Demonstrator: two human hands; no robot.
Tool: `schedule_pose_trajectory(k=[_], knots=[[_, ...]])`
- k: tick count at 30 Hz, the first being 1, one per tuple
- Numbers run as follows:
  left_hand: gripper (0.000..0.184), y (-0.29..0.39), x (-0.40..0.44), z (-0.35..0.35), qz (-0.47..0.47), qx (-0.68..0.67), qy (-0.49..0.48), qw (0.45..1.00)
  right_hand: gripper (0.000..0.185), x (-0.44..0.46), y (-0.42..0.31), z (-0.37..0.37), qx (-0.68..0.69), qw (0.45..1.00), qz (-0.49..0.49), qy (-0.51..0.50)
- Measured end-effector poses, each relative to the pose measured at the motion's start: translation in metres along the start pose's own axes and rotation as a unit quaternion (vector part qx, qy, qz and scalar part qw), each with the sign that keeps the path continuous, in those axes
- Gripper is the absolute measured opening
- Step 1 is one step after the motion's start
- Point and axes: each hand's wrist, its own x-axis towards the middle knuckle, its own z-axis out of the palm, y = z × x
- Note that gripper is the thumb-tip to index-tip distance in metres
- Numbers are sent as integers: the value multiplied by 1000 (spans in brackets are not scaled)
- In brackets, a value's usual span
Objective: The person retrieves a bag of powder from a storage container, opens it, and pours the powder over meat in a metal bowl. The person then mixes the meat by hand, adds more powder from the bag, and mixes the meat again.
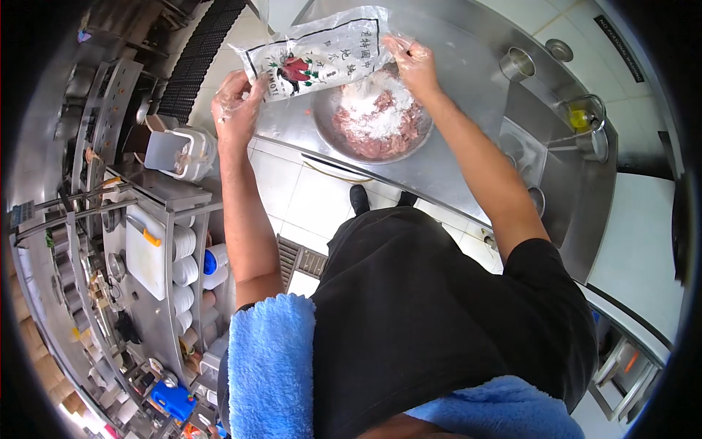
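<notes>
A clear plastic bag (322, 55) with black writing and a red and green print is stretched between my two hands. My left hand (240, 106) is closed on its left end. My right hand (413, 64) pinches the other end, above a round metal bowl (329, 139). Pink minced meat (376, 145) lies in the bowl, with white powder (380, 110) heaped over its upper part. The bag's lower edge overlaps the bowl's far left rim. Smears of residue show on both hands.
The bowl stands on a steel counter (461, 157). To the right are a metal cup (518, 64), a sink (526, 139) and a strainer (585, 115). On the left, a shelf unit carries a white cutting board (146, 256), a yellow-handled knife (150, 235) and stacked bowls (184, 271).
</notes>
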Motion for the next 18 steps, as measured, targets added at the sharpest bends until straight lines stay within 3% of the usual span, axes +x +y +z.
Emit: schedule_pose_trajectory(k=[6,9,13,18], knots=[[19,-12,-9,11,3,14,-27,1000,24,0,2,-12,32,999,28,-7],[17,-16,-19,21,-37,-25,-17,999,27,8,-5,-21,-14,999,-1,-32],[18,-42,-40,38,-112,-136,10,984,24,31,-29,-32,-152,977,-123,-85],[13,-78,-71,72,-214,-319,62,921,18,55,-115,-24,-332,898,-240,-160]])
